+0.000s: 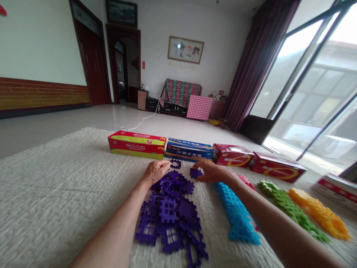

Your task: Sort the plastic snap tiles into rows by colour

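Note:
My left hand (157,172) is closed, its fingertips at the left edge of a purple interlocking square frame piece (176,160) with an open middle. To the right, my right hand (208,171) pinches a smaller purple interlocking piece (195,173) between thumb and fingers. Below and between the hands lies a loose pile of purple interlocking pieces (168,208), some with window grids, some solid, some ring-like. Under my right forearm runs a row of light-blue interlocking pieces (237,214), with red pieces (245,181) partly hidden behind the arm.
Behind the hands stand a red-and-yellow box (136,145), a blue box (189,149) and two dark red boxes (232,155). Green pieces (292,210) and yellow pieces (319,213) lie in rows at right, near a white-and-red box (336,191). Everything rests on a pale woven mat (83,178).

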Demonstrator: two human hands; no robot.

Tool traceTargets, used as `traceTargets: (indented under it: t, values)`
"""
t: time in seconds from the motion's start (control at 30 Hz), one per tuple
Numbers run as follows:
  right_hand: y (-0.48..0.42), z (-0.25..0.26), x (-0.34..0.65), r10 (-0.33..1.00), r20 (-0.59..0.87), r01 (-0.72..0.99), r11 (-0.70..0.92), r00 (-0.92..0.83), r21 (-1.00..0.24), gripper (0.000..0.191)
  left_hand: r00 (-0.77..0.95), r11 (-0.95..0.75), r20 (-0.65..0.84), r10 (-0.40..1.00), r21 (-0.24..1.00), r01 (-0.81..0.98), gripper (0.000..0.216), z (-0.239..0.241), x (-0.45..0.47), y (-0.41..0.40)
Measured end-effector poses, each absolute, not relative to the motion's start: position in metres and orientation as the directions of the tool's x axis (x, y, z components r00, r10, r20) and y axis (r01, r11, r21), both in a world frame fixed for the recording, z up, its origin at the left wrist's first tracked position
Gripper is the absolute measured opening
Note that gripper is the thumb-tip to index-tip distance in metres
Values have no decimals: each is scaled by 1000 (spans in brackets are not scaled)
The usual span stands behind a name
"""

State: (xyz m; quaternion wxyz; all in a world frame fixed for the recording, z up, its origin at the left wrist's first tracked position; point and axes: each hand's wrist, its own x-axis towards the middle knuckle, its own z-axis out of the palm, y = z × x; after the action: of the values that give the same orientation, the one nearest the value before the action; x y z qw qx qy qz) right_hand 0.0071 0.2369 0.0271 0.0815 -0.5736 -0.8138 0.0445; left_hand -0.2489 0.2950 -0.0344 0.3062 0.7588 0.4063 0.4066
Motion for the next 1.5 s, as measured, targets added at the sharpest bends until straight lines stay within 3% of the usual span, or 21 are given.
traceTargets:
  t: [0.2,0.27,0.43,0.63,1.03,1.23,1.5]
  values:
    - [212,39,-11,911,145,893,409,-386,-190,38,327,-432,326,887,836,339,35,-30,-250,292]
    - [197,35,-29,930,188,888,359,-315,-287,30,332,-431,325,886,842,325,34,-28,-251,291]
    - [162,1,-71,907,411,844,290,-92,-451,39,326,-423,341,882,877,228,32,-23,-253,288]
    - [144,-30,-84,934,355,822,165,48,-545,47,294,-207,211,932,977,-44,39,-22,-252,287]
    - [145,-30,-119,906,375,685,147,196,-714,62,192,-68,102,976,982,-173,34,-31,-251,301]
    - [148,-23,-119,926,294,585,106,237,-804,59,272,-47,98,957,980,-191,31,-28,-254,300]
    - [152,-16,-123,934,291,549,134,209,-825,57,522,99,-30,852,990,-104,29,-12,-275,295]
